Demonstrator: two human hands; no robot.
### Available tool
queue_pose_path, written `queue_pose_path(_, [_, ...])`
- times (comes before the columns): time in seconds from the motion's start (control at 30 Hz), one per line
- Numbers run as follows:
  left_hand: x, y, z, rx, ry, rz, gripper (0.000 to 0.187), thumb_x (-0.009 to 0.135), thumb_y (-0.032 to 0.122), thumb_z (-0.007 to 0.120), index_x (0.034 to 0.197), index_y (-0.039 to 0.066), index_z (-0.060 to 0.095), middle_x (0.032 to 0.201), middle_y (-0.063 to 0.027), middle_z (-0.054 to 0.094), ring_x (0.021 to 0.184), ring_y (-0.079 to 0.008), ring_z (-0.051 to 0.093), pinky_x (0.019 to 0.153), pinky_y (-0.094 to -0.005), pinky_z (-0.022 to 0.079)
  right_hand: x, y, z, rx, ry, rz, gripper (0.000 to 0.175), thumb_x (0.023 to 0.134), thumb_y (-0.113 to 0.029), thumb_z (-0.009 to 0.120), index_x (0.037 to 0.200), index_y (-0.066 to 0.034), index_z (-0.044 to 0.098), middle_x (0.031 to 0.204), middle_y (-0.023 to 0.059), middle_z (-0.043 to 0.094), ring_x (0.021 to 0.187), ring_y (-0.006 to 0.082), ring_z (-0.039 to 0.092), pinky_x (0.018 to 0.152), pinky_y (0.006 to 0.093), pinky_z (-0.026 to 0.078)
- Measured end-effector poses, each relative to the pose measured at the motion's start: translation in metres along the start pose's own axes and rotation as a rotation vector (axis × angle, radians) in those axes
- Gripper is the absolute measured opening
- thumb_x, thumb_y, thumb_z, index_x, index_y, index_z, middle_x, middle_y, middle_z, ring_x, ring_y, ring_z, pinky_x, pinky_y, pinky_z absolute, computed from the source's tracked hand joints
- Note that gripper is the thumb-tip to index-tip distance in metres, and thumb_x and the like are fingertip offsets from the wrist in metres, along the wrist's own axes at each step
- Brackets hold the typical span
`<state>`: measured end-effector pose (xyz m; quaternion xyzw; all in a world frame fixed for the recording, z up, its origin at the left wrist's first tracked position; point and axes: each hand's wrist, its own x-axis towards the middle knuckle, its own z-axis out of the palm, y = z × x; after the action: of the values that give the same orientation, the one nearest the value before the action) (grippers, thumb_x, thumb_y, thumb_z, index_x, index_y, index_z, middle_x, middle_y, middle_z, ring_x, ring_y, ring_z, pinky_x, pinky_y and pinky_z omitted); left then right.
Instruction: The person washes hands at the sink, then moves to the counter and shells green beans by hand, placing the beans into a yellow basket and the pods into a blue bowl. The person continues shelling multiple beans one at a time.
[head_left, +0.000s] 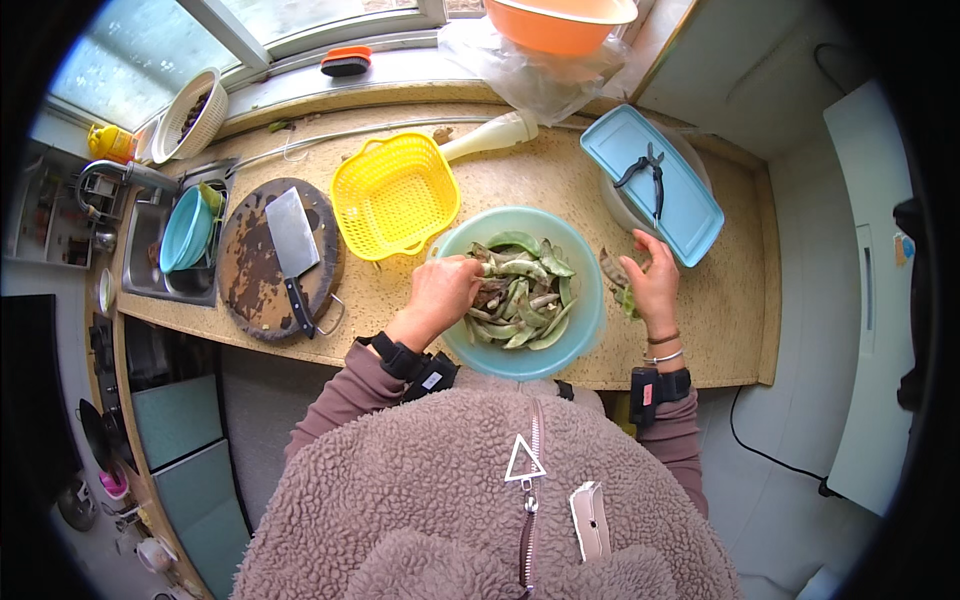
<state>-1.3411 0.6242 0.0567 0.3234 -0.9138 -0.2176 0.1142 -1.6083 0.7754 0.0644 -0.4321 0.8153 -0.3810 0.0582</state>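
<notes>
Flat green bean pods (517, 330), some brown and withered, lie in a light-blue plastic bowl (589, 315). My left hand (442, 291) reaches over the bowl's left side, its fingertips pinched at the pods; what exactly they grip is hard to tell. To the right of the bowl is my right hand (652, 277), thumb and forefinger apart, beside a few pods and scraps (619, 276) on the counter. Whether its hidden fingers hold anything cannot be seen. A yellow plastic basket (396, 195) stands behind and left of the bowl, with nothing in it.
A cleaver (292, 236) lies on a round wooden chopping board (244, 300) at left, beside the sink (139, 277). Black-handled pliers or shears (654, 176) rest on a blue lid (694, 236) at the right back. The speckled counter's front edge (739, 381) runs before me.
</notes>
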Motion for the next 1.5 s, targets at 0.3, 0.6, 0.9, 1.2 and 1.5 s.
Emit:
queue_pose_path(0.3, [0.004,0.004,-0.009,0.1,-0.145,-0.016,0.016,0.07,0.016,0.068,0.082,0.007,0.064,0.065,-0.0093,0.059,0.058,-0.0235,0.06,0.054,-0.0348,0.047,-0.016,-0.069,0.052,0.545,-0.436,0.083,0.014,0.077,-0.01,0.067,0.086,-0.0004,0.065,0.071,0.0056,0.064,0.065,0.0106,0.059,0.06,0.0242,0.047])
queue_pose_path(0.6, [0.008,0.002,-0.024,-1.148,-0.471,-0.417,0.02,0.081,0.019,0.066,0.089,0.001,0.064,0.067,0.0054,0.055,0.058,-0.0016,0.047,0.05,-0.0167,0.037,-0.025,-0.086,0.081,1.077,-0.724,0.447,0.016,0.089,-0.017,0.058,0.09,-0.0021,0.062,0.072,-0.0022,0.058,0.059,0.003,0.049,0.054,0.0167,0.04])
queue_pose_path(0.9, [0.009,0.019,-0.025,-1.207,-0.45,-0.445,0.023,0.086,0.019,0.063,0.098,0.0,0.064,0.075,0.0041,0.059,0.062,-0.0026,0.049,0.055,-0.0179,0.04,-0.022,-0.082,0.073,1.224,-0.549,0.677,0.018,0.088,-0.017,0.059,0.076,-0.0058,0.055,0.062,-0.0026,0.052,0.046,0.0018,0.042,0.041,0.0151,0.032])
queue_pose_path(1.2, [0.01,0.019,-0.016,-1.19,-0.324,-0.433,0.021,0.084,0.017,0.065,0.095,0.0,0.067,0.076,0.0014,0.062,0.062,-0.0031,0.051,0.056,-0.0179,0.04,-0.026,-0.084,0.075,1.185,-0.538,0.583,0.014,0.088,-0.015,0.059,0.09,-0.001,0.059,0.072,-0.0007,0.056,0.053,0.003,0.047,0.048,0.0158,0.038])
queue_pose_path(1.5, [0.004,0.022,-0.006,-0.739,-0.077,-0.152,0.018,0.081,0.016,0.066,0.087,-0.001,0.068,0.065,0.0,0.063,0.057,-0.0036,0.051,0.053,-0.0216,0.044,-0.031,-0.083,0.077,1.064,-0.528,0.409,0.011,0.085,-0.01,0.062,0.086,0.0006,0.06,0.073,-0.0003,0.058,0.06,0.0038,0.051,0.054,0.0175,0.041])
